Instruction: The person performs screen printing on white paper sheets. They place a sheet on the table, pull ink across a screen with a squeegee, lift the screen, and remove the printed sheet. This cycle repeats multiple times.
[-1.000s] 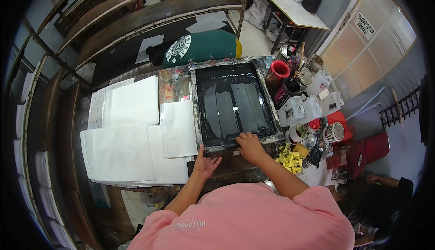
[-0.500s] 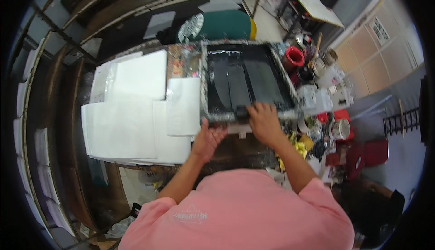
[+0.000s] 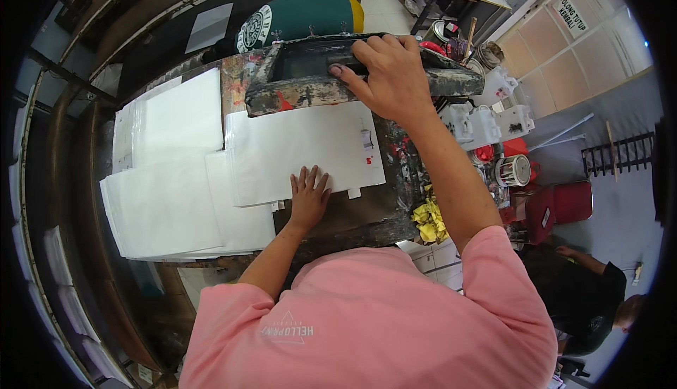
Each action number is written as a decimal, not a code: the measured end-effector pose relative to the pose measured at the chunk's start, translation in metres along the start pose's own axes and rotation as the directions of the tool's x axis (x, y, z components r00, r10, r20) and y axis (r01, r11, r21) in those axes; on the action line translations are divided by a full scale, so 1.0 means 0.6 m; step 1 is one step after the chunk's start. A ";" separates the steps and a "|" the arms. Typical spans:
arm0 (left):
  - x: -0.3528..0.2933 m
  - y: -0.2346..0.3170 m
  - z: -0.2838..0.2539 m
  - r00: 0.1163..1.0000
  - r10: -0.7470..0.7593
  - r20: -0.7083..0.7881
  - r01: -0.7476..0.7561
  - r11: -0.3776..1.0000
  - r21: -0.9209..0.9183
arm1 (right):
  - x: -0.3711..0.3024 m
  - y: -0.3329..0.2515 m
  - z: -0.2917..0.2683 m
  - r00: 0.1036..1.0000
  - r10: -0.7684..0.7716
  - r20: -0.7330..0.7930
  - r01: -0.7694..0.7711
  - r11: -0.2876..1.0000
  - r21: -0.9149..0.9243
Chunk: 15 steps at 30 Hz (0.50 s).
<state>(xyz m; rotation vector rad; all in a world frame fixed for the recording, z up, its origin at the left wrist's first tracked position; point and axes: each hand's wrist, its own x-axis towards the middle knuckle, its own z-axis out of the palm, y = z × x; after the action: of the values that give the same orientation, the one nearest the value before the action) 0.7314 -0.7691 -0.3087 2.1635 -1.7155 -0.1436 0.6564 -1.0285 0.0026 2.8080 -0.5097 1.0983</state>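
My left hand (image 3: 308,195) lies with spread fingers on the near edge of a white paper sheet (image 3: 303,149). That sheet bears small red and grey print at its right end and overlaps others on the left. Beyond it a paint-stained screen printing frame (image 3: 303,95) is tilted, its near side raised off the table. My right hand (image 3: 395,71) is closed over the frame's near side, thumb pointing left. Dark ink covers the mesh inside. Whether the dark squeegee is also under my right fingers, I cannot make out.
Stacks of white paper (image 3: 162,202) cover the table's left part. A crumpled yellow cloth (image 3: 429,220) lies at the right edge, near white containers (image 3: 483,128) and a paint tub (image 3: 513,170). Shelves (image 3: 84,198) stand left. Another person (image 3: 582,290) is at lower right.
The screen frame has gone from lying flat to tilted up, uncovering the printed sheet. My right hand has moved away from me with it; my left hand has come down flat on the paper.
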 end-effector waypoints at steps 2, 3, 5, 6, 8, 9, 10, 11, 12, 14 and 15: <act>-0.008 0.004 0.011 1.000 -0.017 -0.012 0.017 1.000 -0.013 | 0.002 0.000 -0.002 1.000 0.010 0.011 -0.010 1.000 0.001; -0.010 0.005 0.011 1.000 -0.025 -0.018 0.025 1.000 -0.016 | 0.002 -0.002 -0.002 1.000 0.016 0.014 -0.016 1.000 0.004; -0.005 0.011 0.002 0.998 -0.048 0.038 0.050 0.998 -0.031 | 0.003 -0.003 -0.003 0.999 0.022 0.033 -0.022 1.000 0.002; 0.002 0.017 -0.014 0.997 -0.059 0.059 0.061 0.998 -0.031 | 0.003 -0.005 -0.007 0.999 0.023 0.033 -0.023 1.000 0.002; 0.018 0.033 -0.052 0.973 -0.136 0.189 0.144 0.989 -0.029 | 0.003 -0.004 -0.005 0.999 0.019 0.031 -0.019 1.000 0.007; 0.035 0.044 -0.081 0.954 -0.164 0.249 0.176 0.984 -0.027 | 0.004 -0.001 -0.005 0.999 0.019 0.026 -0.019 1.000 0.000; 0.051 0.054 -0.114 0.970 -0.163 0.180 0.209 0.939 -0.272 | 0.004 0.000 -0.006 0.999 0.020 0.044 -0.020 1.000 0.001; 0.067 0.071 -0.160 0.977 -0.178 0.116 0.213 0.836 -0.506 | 0.003 0.000 -0.008 0.998 0.021 0.067 -0.021 1.000 0.002; 0.076 0.086 -0.198 0.977 -0.207 0.060 0.187 0.678 -0.711 | -0.003 -0.002 -0.008 0.995 0.022 0.095 -0.022 1.000 0.002; 0.089 0.107 -0.261 0.963 -0.268 0.021 0.042 0.074 -0.996 | -0.036 -0.019 -0.008 0.987 0.038 0.158 -0.034 0.999 -0.027; 0.095 0.109 -0.275 0.954 -0.300 0.012 -0.069 -0.257 -0.964 | -0.060 -0.029 -0.004 0.981 0.040 0.188 -0.032 0.999 -0.042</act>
<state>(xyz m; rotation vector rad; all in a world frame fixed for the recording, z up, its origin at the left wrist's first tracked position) 0.7363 -0.7985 -0.1246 0.8147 -0.4921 -0.9455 0.6362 -1.0015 -0.0188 2.8951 -0.5930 0.8207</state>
